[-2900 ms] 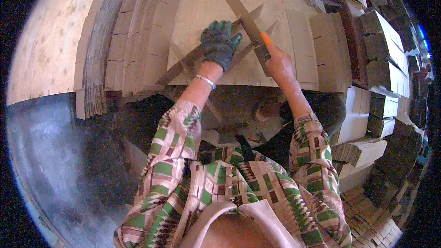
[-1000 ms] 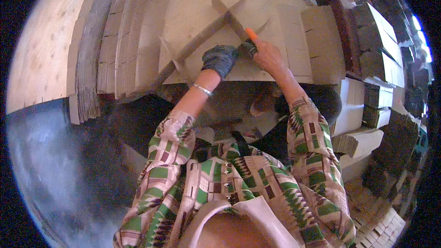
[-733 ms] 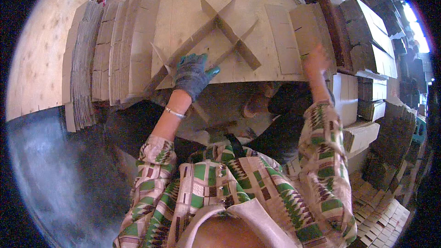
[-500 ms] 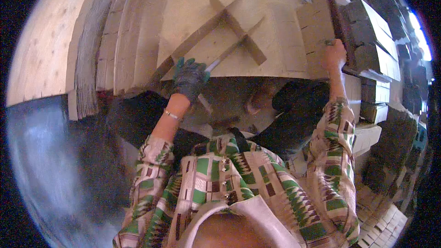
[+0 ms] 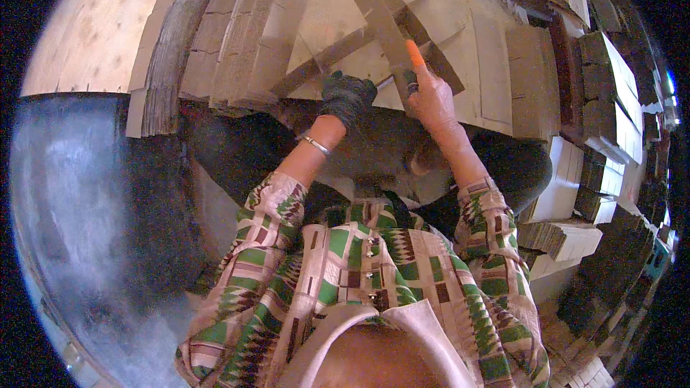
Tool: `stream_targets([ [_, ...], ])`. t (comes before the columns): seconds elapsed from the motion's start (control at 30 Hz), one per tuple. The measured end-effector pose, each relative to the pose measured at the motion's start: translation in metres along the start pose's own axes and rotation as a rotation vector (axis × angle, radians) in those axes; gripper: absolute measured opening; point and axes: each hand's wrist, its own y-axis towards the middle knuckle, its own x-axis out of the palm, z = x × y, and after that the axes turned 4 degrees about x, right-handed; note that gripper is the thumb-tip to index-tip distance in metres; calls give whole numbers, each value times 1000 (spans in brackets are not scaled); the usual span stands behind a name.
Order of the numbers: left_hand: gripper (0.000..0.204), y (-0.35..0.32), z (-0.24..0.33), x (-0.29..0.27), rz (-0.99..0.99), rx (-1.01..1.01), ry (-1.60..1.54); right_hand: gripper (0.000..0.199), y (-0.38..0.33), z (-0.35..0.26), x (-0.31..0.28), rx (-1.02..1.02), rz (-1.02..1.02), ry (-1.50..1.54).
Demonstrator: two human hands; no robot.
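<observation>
In my right hand (image 5: pixel 431 100) is a long brown cardboard strip (image 5: pixel 375 11), gripped at its near end and slanting away to the far left. An orange cover sits on the index finger, which lies stretched along the strip. My left hand (image 5: pixel 346 99), in a dark glove, is closed at the board's near edge on the end of a thin cardboard strip, mostly hidden by the fingers. Crossed cardboard strips stand on edge between and beyond the hands, one running left (image 5: pixel 327 57) and another to the right (image 5: pixel 442 66). Their joints are partly covered by the held strip.
The strips stand on a pale wooden board (image 5: pixel 316 7). Rows of stacked cardboard strips (image 5: pixel 230 36) line its left side. Another cardboard stack (image 5: pixel 532 79) lies at the right, with more piles (image 5: pixel 611 93) beyond. My legs are under the near edge.
My right hand has come from the right-hand stack to the middle, bringing a cardboard strip over the crossed ones. The view has shifted; my left hand stays near the crossed strips.
</observation>
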Motion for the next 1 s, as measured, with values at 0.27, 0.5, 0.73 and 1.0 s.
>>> stream_targets([
  [0.27, 22, 0, 6, -4, -20, -115, -221, 101, 5, -2, -11, 10, -117, -23],
  [0.5, 20, 3, 8, -20, -147, -140, -150, 89, 17, -8, 20, 21, -251, -198],
  [0.73, 20, 3, 4, -9, -134, -198, -157, 85, 24, -17, 8, -47, -308, -249],
  [1.0, 21, 3, 5, -16, -138, -167, -149, 95, 12, -15, 26, 38, -261, -171],
])
